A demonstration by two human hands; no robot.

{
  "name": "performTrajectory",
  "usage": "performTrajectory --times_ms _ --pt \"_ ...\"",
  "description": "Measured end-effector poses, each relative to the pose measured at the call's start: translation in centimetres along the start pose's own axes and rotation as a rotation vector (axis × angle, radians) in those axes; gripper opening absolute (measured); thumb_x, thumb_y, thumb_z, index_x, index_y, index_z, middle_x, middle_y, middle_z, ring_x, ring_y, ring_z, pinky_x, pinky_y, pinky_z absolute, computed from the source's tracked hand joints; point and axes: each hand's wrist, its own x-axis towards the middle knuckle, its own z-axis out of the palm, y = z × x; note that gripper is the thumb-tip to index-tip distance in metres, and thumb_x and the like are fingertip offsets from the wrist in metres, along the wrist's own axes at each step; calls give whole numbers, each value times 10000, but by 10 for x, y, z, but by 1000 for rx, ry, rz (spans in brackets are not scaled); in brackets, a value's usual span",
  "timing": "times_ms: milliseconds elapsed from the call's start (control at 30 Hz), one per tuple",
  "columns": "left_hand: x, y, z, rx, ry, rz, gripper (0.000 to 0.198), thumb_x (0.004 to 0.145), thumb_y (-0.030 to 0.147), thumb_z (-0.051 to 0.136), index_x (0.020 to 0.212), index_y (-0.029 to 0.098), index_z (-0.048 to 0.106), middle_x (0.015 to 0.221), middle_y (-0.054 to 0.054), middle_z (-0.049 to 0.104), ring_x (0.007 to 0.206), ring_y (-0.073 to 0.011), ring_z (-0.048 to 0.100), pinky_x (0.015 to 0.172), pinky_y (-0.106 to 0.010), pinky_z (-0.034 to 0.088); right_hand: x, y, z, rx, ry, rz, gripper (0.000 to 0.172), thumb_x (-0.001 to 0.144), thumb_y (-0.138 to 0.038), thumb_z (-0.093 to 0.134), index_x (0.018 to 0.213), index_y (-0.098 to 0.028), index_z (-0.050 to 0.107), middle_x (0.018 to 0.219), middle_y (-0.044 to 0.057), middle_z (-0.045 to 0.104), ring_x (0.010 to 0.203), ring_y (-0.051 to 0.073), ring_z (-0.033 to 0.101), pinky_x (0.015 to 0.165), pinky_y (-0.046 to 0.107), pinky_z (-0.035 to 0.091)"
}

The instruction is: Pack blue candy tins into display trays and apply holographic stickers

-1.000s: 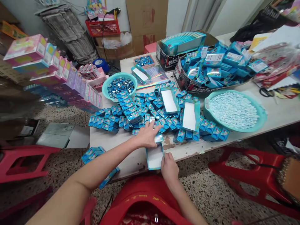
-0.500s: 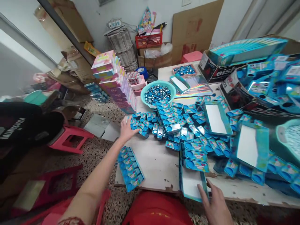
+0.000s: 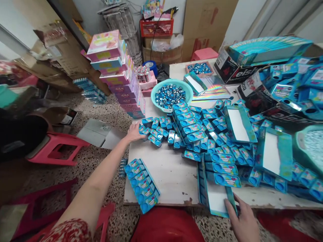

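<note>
At the table's left edge, my left hand [image 3: 134,132] touches the near end of a loose group of small blue tins [image 3: 155,133]. Its thumb and fingers are apart around the group's edge; some fingertips are hidden. My right hand [image 3: 241,215] grips the near end wall of a blue cardboard display box [image 3: 217,199], thumb inside and fingers outside. Several blue tins [image 3: 225,168] lie in rows at that box's far end, and its near part shows bare white bottom. Between my forearms, another display box [image 3: 142,187] filled with a row of tins sits by the front edge.
A teal basin [image 3: 154,105] holds round metal pieces. Loose tins and two display boxes [image 3: 238,125] cover the right side, with large cartons [image 3: 254,88] behind. Pink boxes [image 3: 126,90] stand stacked at the left. A red stool [image 3: 58,148] is on the floor.
The view has shifted and tipped downward. My left hand stays at the loose tins, its fingers drawn in slightly. My right hand still holds the display box's near end.
</note>
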Motion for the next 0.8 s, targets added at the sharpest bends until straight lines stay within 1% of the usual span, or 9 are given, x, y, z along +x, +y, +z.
performTrajectory --times_ms 67,100,267,400,500,600,667,733,800 --pt "1 8 4 93 -37 -42 1057 597 549 676 1468 269 147 1513 -155 163 1367 -399 181 1046 -569 251 0 -2 0 17 13 13 660 692 -681 442 1061 -157 600 1039 150 622 828 279 605 758 419 495" --pt "2 12 5 132 -51 -55 1053 613 568 653 1472 275 119 1506 -167 158 1355 -415 192 1028 -588 256 0 -4 1 25 17 18 671 687 -688 448 1059 -151 602 1041 152 620 842 278 602 777 420 491" --pt "-6 20 4 214 -51 -100 998 624 548 645 1458 305 154 1400 -179 315 1248 -422 350 974 -534 339 -1 -13 6 67 24 -10 691 695 -706 419 997 -112 600 990 170 624 980 298 566 902 446 433" --pt "-12 19 13 245 37 -130 948 677 594 594 1453 272 157 1474 -194 168 1286 -452 278 991 -573 298 0 -18 9 99 21 -55 582 766 -627 406 992 -123 591 958 151 622 957 266 565 900 429 436" --pt "-14 26 15 246 72 -130 901 704 606 579 1437 252 192 1462 -166 208 1268 -451 290 986 -568 307 -1 -18 8 119 26 -55 533 787 -569 429 1012 -115 594 964 151 620 963 258 566 897 417 444" --pt "-26 35 -4 207 54 -242 843 692 547 625 1400 262 269 1420 -116 312 1228 -442 343 960 -555 356 -5 -15 7 224 32 -32 554 784 -523 466 1119 -96 579 1069 165 616 1030 256 558 942 419 431" --pt "-49 40 -29 195 126 -291 813 676 531 632 1379 285 307 1401 -83 346 1225 -432 360 967 -569 364 -8 -10 8 374 3 18 583 792 -501 466 1214 -107 546 1196 158 592 1117 251 535 989 410 410" --pt "-85 49 -57 139 227 -169 818 661 559 612 1374 289 317 1353 -59 394 1225 -398 385 998 -570 356 -11 -4 10 564 -53 92 608 796 -493 462 1282 -133 517 1312 130 543 1212 251 487 1031 396 385" --pt "-129 70 -77 -33 199 66 888 617 563 637 1380 254 305 1303 -61 427 1209 -360 417 1013 -537 375 -12 2 13 743 -109 149 626 788 -491 475 1310 -148 508 1369 97 500 1279 255 434 1072 389 350"
